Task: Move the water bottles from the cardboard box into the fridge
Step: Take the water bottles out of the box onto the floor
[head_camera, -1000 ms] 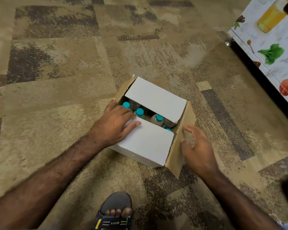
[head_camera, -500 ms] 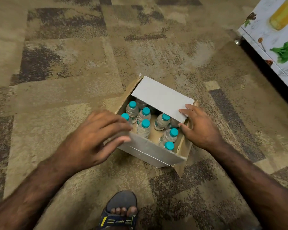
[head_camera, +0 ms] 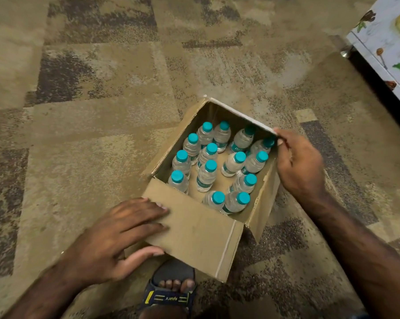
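a patchy brown and tan carpet [head_camera: 91, 111] covers the floor in the head view, and the corner of a fridge [head_camera: 387, 42] printed with vegetables and fruit sits at the upper right, well apart from everything else. a cardboard box [head_camera: 201, 238] stands on the carpet near the middle, its top open. inside it, clear water bottles [head_camera: 207, 176] with teal caps stand packed together, some upright and some leaning. the left hand [head_camera: 116, 238] lies on the near flap, which is folded outward and down; its fingers are straight and spread on the cardboard, the thumb tucked at the flap's lower edge. the right hand [head_camera: 300, 164] pinches the corner of the far flap, which stands up on edge above the bottles. a foot in a dark sandal [head_camera: 171, 288] shows just below the box.
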The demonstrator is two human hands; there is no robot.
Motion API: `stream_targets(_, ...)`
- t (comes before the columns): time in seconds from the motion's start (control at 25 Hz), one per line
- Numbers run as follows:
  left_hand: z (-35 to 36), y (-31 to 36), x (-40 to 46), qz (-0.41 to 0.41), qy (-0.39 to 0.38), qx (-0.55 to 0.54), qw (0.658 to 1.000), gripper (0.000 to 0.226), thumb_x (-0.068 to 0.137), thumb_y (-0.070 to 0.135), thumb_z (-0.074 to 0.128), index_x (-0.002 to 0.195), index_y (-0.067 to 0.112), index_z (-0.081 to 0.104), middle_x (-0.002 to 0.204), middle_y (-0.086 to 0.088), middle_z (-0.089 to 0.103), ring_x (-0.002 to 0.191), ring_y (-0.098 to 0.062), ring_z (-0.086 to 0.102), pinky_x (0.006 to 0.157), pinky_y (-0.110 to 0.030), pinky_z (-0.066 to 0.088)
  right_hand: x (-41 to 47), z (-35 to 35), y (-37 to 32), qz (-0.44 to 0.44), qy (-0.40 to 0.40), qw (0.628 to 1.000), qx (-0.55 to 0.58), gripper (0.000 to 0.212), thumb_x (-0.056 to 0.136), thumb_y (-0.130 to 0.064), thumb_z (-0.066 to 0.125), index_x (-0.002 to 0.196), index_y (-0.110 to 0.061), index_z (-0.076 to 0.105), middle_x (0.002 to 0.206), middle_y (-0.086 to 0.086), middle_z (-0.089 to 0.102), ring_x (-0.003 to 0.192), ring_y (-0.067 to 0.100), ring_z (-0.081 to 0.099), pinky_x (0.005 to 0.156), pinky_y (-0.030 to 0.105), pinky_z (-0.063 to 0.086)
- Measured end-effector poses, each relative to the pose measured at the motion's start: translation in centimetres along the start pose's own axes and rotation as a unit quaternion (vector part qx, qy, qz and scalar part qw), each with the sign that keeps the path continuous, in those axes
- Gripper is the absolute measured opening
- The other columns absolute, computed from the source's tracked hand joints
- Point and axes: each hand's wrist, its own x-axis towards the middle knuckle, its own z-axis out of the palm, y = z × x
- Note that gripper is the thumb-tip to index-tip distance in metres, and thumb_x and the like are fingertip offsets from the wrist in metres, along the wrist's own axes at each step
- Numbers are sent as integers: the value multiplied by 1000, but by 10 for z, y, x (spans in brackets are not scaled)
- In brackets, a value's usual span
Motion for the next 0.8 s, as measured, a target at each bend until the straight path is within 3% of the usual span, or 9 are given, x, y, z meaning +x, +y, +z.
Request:
stream_targets(0.16,14,-16,4,-20,-17,35,999,44,97,39,69,133,13,68,158,-4,46,147,-21,42,114,-52,41,31,6,9,42,95,993,59,36,108,-29,48,140,-19,63,129,2,69,111,8,61,93,36,55)
stream_targets(0.28,25,-26,15,-30,-21,65,997,49,100,37,64,143,13,59,163,-8,38,152,-23,34,117,-55,37,55,15,17,119,118,984,64,44,106,-47,47,147,-33,52,129,-5,66,108,9,64,92,43,59)
stream_targets(0.4,32,-31,26,-19,-26,80,996,50,101,35,63,146,14,56,164,-8,36,154,-24,31,119,-56,33,78,23,20,171,122,977,42,57,101,-46,55,155,-34,42,130,-4,65,101,11,66,89,40,60)
stream_targets(0.56,37,-33,37,-9,-29,83,996,47,102,38,61,142,14,61,161,-7,41,152,-22,34,119,-56,33,93,38,33,212,41,976,-25,75,95,-33,66,160,-36,28,143,-2,59,118,19,63,98,46,57)
stream_targets(0.72,34,-33,45,-30,-19,74,997,48,103,44,58,141,15,61,157,-3,47,148,-20,40,118,-54,35,91,49,43,210,-74,973,-56,50,102,-32,58,151,-26,51,147,4,60,117,21,64,102,37,51)
stream_targets(0.8,31,-32,51,-46,-9,72,996,51,102,47,58,143,16,60,154,-1,51,145,-20,44,118,-51,35,83,50,37,201,-79,975,-49,40,105,-25,53,145,-21,60,146,4,61,124,20,62,102,30,47)
